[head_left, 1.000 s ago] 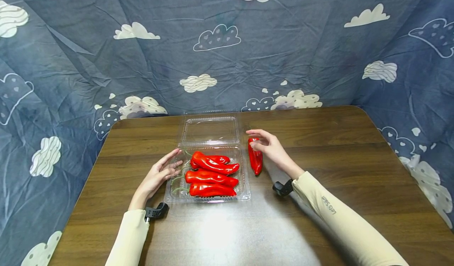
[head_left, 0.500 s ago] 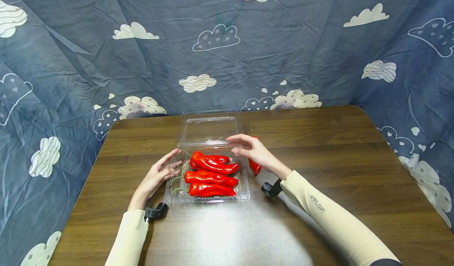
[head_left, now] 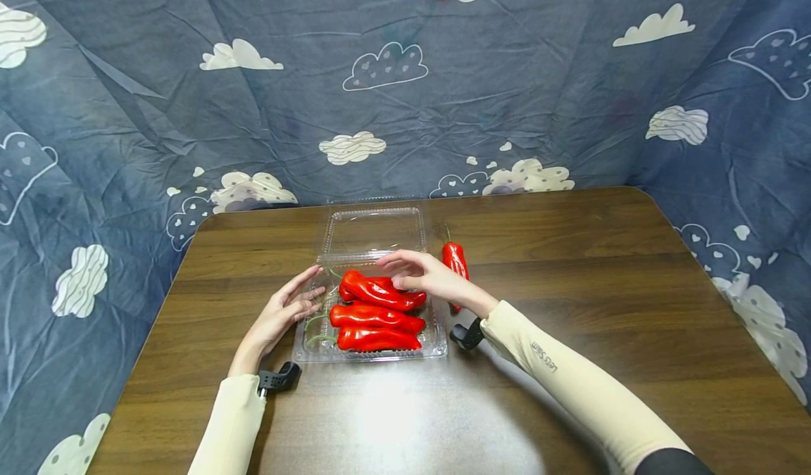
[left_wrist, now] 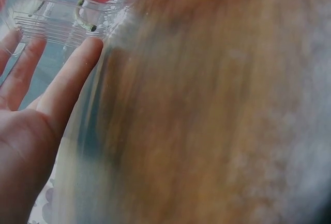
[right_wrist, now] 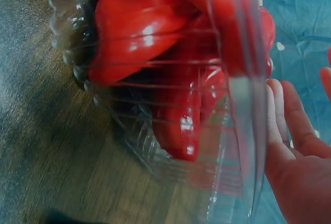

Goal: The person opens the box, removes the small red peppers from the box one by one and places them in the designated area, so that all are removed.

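- The left hand (head_left: 279, 317) is at the left side of the clear container (head_left: 370, 359); its fingers are extended and slightly spread, with the tips at the ridged wall; the grip is loose and holds nothing.
- The right hand (head_left: 424, 276) is over the back right part of the container; its thumb and fingers are apart and relaxed, so the grip is unclosed and holds nothing; whether it touches the peppers below, I cannot tell.
- In the container lie red peppers; the front pepper (head_left: 379, 339) and the middle pepper (head_left: 376, 317) lie side by side, with stems to the left; behind them the upper pepper (head_left: 370, 290) lies slantwise over a rear pepper, which is partly hidden.
- The lone pepper (head_left: 454, 257) lies outside, on the worktop (head_left: 570, 264), just beside the container on the right; its stem points away from the person, and the right wrist covers a part of it.
- The lid (head_left: 376, 232) is folded back behind the container; further behind hangs a blue cloth (head_left: 393, 123) with pale clouds.
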A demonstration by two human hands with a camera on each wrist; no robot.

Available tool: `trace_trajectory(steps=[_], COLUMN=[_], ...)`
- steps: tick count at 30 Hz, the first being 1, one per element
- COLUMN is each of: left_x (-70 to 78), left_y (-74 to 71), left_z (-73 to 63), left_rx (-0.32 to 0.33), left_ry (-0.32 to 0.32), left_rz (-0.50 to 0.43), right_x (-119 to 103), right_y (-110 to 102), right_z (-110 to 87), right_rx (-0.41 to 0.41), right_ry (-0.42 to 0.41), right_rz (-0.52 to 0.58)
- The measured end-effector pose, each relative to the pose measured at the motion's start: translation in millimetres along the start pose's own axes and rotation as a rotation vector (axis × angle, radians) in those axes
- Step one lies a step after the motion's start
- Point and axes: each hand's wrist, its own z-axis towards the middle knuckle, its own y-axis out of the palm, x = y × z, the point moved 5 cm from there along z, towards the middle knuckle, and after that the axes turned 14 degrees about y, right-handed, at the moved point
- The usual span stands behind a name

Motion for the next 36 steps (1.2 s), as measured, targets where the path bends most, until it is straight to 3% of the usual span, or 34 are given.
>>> trace_trajectory(steps=[13,20,28,36], left_x=[0.6,0.0,-1.7,-1.4], left_y=[-1.0,0.5,0.3,0.7], left_z=[-1.1,-0.6,0.1,0.4], left_rx=[0.004,0.011,0.017,0.019], left_ry=[0.002,-0.009,-0.016,-0.014], left_rz=[-0.006,0.003,0.005,0.008], right_x=[3,7,11,10], right_y=[14,20,22,19], right_z=[11.1,14.3,17.9,18.3], right_rx=[-0.092,-0.103,-0.106,-0.103], right_ry=[-0.032,0.023,0.059,0.059], right_rz=[-0.09,-0.219,-0.292,-0.235])
